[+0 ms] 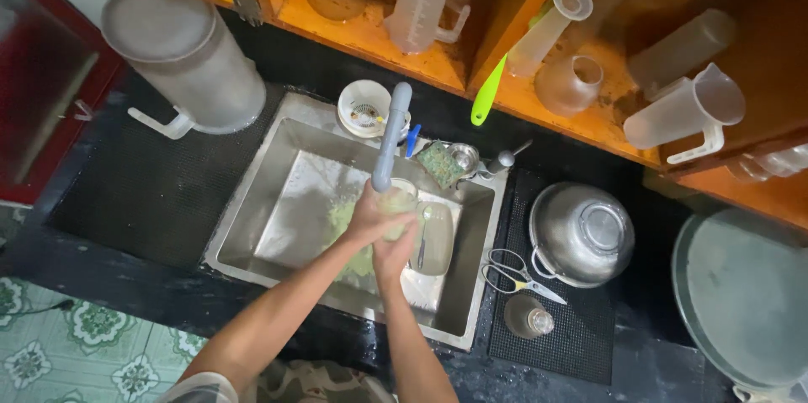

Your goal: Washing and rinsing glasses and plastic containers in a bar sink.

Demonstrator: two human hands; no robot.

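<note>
We see both hands meeting over the steel sink (252, 201), right under the grey faucet (389, 138) so the water can reach them. The left hand (370, 220) is curled around a pale translucent cup (400, 201), and the right hand (396, 253) cups it from below, fingers closed; we cannot tell exactly how they pinch it. One clear lidded container (435, 239) lies in the basin just beside them. On the black mat to the right sit one upturned metal bowl (582, 233) draining, one pair of scissors (515, 275) and one small jar (528, 317). Two measuring jugs (686, 108) rest on the orange shelf.
</note>
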